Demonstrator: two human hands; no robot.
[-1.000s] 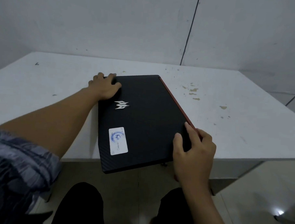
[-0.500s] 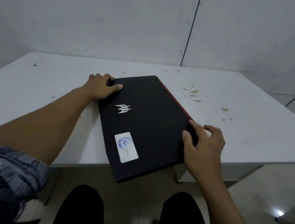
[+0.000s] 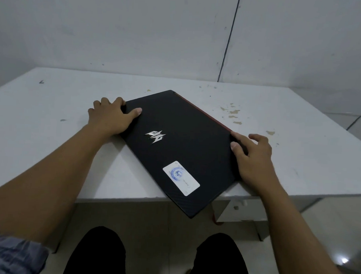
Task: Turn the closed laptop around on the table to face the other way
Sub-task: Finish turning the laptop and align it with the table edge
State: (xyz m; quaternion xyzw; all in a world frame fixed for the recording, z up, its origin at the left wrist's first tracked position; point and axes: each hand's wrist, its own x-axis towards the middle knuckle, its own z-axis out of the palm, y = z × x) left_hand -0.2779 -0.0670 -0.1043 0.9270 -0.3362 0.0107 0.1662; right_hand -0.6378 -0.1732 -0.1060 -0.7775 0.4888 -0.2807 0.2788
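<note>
A closed black laptop [image 3: 187, 141] with a silver logo, a white sticker and a red edge lies diagonally on the white table [image 3: 52, 114]. Its near corner sticks out past the table's front edge. My left hand [image 3: 109, 118] grips the laptop's far left corner, thumb on the lid. My right hand [image 3: 252, 155] holds the right corner, thumb on top and fingers over the red edge.
A grey wall stands close behind the table. Brown stains [image 3: 232, 114] mark the tabletop to the right of the laptop. My dark-trousered knees [image 3: 96, 255] sit under the front edge. A white block with a red leg [image 3: 234, 211] is below the table.
The laptop has turned counterclockwise as I see it, from nearly lengthwise to diagonal. My right hand moved up and right with its corner; my left hand stayed at the far left corner.
</note>
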